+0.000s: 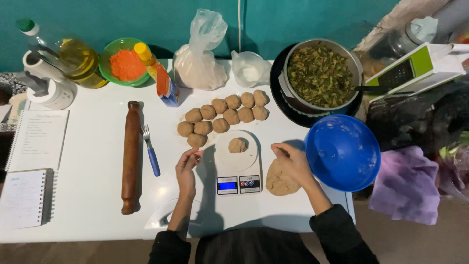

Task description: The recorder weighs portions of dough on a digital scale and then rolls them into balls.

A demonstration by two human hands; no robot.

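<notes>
The person's right hand (pixel 292 161) rests on a flattened lump of dough (pixel 282 181) lying on the white table (pixel 93 195), fingers curled over its top edge, just right of a small kitchen scale (pixel 238 164). One dough ball (pixel 238 144) sits on the scale's round plate. The left hand (pixel 186 168) hovers left of the scale, fingertips pinched lightly together; whether it holds anything cannot be told. A cluster of dough balls (pixel 222 117) lies behind, with a rolling pin (pixel 131 156) and fork (pixel 150 149) further left, and a blue bowl (pixel 343 152) to the right.

White table (pixel 93 195) against a teal wall (pixel 122 19), brown floor (pixel 400 239) beneath.
</notes>
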